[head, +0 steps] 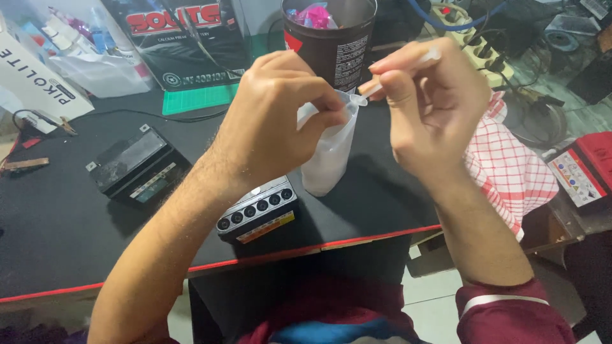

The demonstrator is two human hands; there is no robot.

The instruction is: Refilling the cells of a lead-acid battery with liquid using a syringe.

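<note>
I look down on a black table (64, 229) with a red front edge. Just below my left wrist a small dark battery (258, 216) lies with a row of round caps along its top. A second, box-shaped battery (137, 167) sits further left, well apart from the hands. A red and white checked cloth (510, 169) hangs over the table's right side, near my right forearm. At the back lie a green cutting mat (199, 97), a white carton (29, 79) and a clear plastic bag (95, 64) with small items I cannot make out. A red box (586, 165) stands off the table on the right.

Directly behind the hands stands a dark round can (331, 38), open at the top, with pink and blue wrapped bits showing inside.

My left hand (271, 121) is clenched round the neck of a white plastic bottle (328, 156), thumb and fingers pinching just under its top; the bottle hangs slightly tilted above the table, between the two hands and in front of the can. My right hand (433, 102) pinches a thin clear tube (398, 73) between thumb and forefinger, its lower end touching the bottle's mouth. I cannot tell what the bottle contains.
</note>
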